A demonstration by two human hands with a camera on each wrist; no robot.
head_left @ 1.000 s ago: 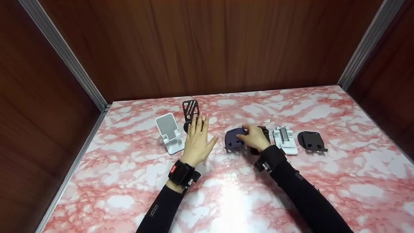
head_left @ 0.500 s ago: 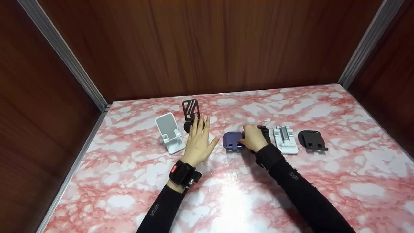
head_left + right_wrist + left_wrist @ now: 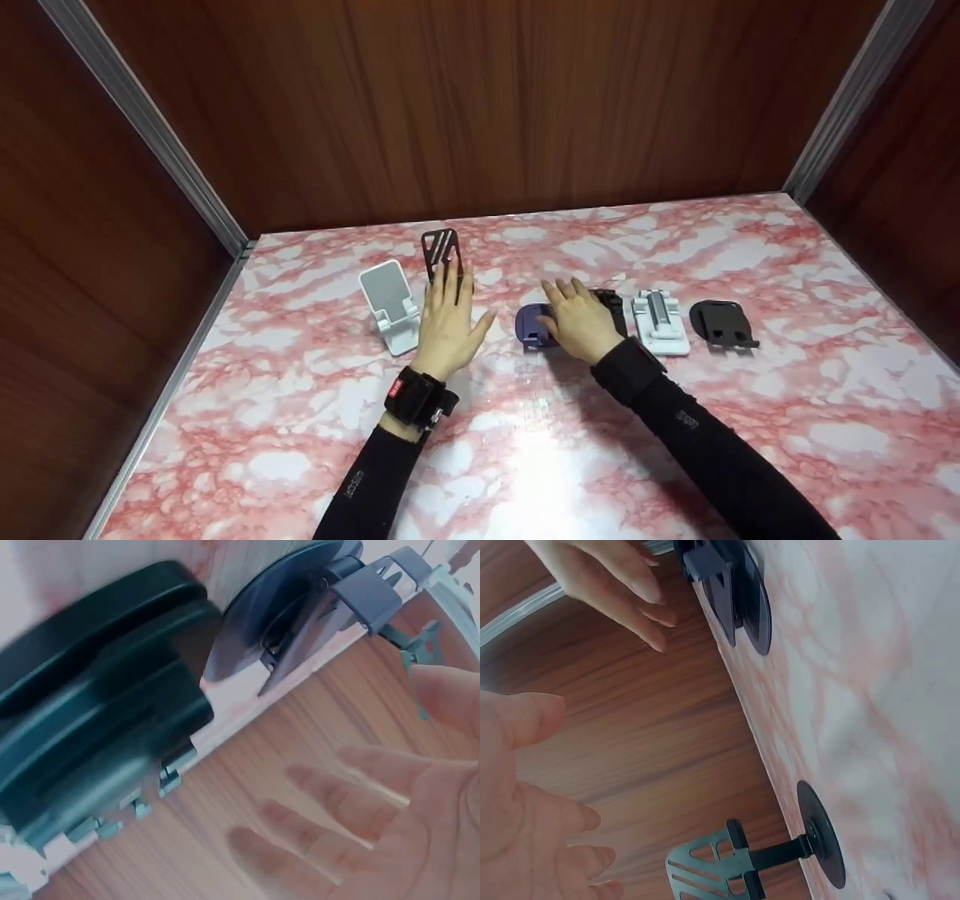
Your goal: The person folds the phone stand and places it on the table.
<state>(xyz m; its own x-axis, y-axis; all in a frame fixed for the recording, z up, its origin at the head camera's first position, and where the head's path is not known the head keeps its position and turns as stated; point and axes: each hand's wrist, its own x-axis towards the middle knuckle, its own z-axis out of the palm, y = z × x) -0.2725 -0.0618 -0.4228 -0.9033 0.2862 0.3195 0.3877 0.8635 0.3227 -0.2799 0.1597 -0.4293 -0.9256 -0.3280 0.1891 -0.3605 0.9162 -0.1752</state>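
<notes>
My right hand (image 3: 579,319) hovers with spread fingers over the folded purple phone stand (image 3: 529,324), partly covering it. In the right wrist view, that palm stands apart from the purple stand and from a chunky black folded stand (image 3: 97,697). My left hand (image 3: 448,330), fingers straight and holding nothing, is in front of a black phone stand with a slotted back plate (image 3: 441,247). The left wrist view shows this stand's round base (image 3: 822,836) on the table, away from the fingers. Left of it, a white phone stand with a grey pad (image 3: 388,291) stands unfolded.
To the right of the black folded stand lie a white folded phone stand (image 3: 661,330) and a dark one with a round base (image 3: 722,324). The red-and-white marbled table (image 3: 285,405) is enclosed by wood-grain panels (image 3: 480,112) with metal edge strips.
My right hand has folded the purple stand down flat, let go of it and lifted, fingers spreading. The left hand has shifted slightly left, fingers still straight.
</notes>
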